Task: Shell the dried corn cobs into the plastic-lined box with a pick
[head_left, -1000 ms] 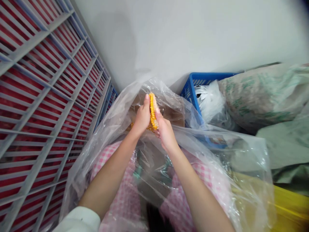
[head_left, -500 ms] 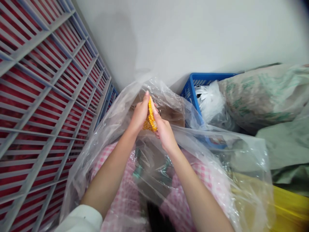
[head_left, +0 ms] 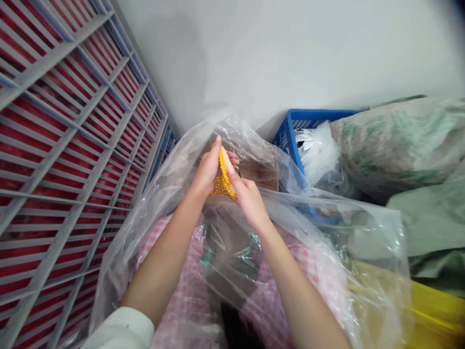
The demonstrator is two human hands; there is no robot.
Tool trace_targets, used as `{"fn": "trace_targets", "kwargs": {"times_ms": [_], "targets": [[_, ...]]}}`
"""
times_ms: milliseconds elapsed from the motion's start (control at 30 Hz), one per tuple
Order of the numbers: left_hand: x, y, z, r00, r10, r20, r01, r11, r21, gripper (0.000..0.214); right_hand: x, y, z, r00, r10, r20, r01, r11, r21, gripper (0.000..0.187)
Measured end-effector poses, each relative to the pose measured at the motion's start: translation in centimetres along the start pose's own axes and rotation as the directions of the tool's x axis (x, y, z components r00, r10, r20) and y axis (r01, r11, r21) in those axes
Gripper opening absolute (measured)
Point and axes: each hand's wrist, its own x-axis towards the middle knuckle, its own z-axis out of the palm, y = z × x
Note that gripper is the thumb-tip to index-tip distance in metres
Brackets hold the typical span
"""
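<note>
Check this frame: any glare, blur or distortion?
Head view: glare streaks the plastic bag, a soft shadow lies on the white wall, the grey rack bows with wide-angle distortion, and a dark blur fills the top-right corner; the corn cob looks sharp.

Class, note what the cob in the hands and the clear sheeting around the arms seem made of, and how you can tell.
The cob looks like dried maize, glossy hard yellow kernels in rows. The sheeting seems thin plastic film, shiny, creased and see-through.

A white wall (head_left: 290,53) is bordered by a grey rack (head_left: 78,123) on the left; a blue crate (head_left: 301,121) and sacks (head_left: 395,145) are placed on the right.
</note>
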Motion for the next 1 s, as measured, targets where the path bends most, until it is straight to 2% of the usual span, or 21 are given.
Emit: {"fn": "trace_targets", "kwargs": {"times_ms": [67,233,333,433,467,533,600,633,733,867,933,1000], "targets": [[-0.1,-0.2,0.3,0.999,0.022,-0.025,-0.023,0.998,-0.052,0.047,-0.1,0.2,0.1,1.000,0.002,0.008,-0.002,1.000,-0.009,0.050],[-0.3,-0.5,1.0,0.998,0.005,-0.057,-0.013,0.990,-0.142,0.039,-0.2,0.1,0.6,0.991,0.112,0.068,-0.123,0.976,0.178,0.050],[-0.6,-0.3,1.0,0.998,0.055,-0.036,-0.057,0.997,-0.060,0.031,0.1,-0.2,0.7,0.990,0.131,0.052,-0.140,0.954,0.264,0.050],[-1.0,-0.5,0.9,0.990,0.113,-0.082,-0.103,0.988,0.116,0.026,0.5,-0.5,0.2,0.992,0.106,-0.073,-0.079,0.950,0.301,0.051],[-1.2,-0.6,1.0,0.990,0.120,-0.070,-0.107,0.980,0.170,0.030,0.6,-0.5,0.1,0.988,0.088,-0.126,-0.048,0.955,0.292,0.051],[-1.8,-1.0,1.4,0.994,0.102,0.032,-0.107,0.965,0.238,0.042,0.8,-0.5,-0.3,0.978,0.031,-0.208,0.019,0.972,0.233,0.052],[-2.5,-1.4,2.0,0.985,0.091,0.146,-0.129,0.951,0.281,0.050,0.8,-0.3,-0.4,0.965,-0.038,-0.259,0.078,0.986,0.146,0.054],[-2.9,-1.6,2.3,0.981,0.108,0.159,-0.153,0.940,0.306,0.051,0.8,-0.2,-0.5,0.960,-0.065,-0.274,0.095,0.990,0.101,0.055],[-3.5,-2.0,3.0,0.976,0.194,0.095,-0.216,0.904,0.370,0.051,0.6,-0.3,-0.6,0.954,-0.102,-0.282,0.097,0.995,-0.030,0.054],[-3.3,-2.0,2.7,0.956,0.287,0.059,-0.288,0.882,0.373,0.049,0.5,-1.2,-1.3,0.953,-0.172,-0.249,0.113,0.966,-0.233,0.051],[-3.1,-1.8,2.3,0.945,0.324,0.044,-0.314,0.862,0.398,0.048,0.5,-1.8,-1.8,0.935,-0.219,-0.278,0.151,0.957,-0.248,0.049],[-3.2,-1.6,2.0,0.944,0.325,0.063,-0.318,0.838,0.443,0.050,0.5,-2.4,-2.5,0.903,-0.255,-0.346,0.204,0.963,-0.179,0.046]]}}
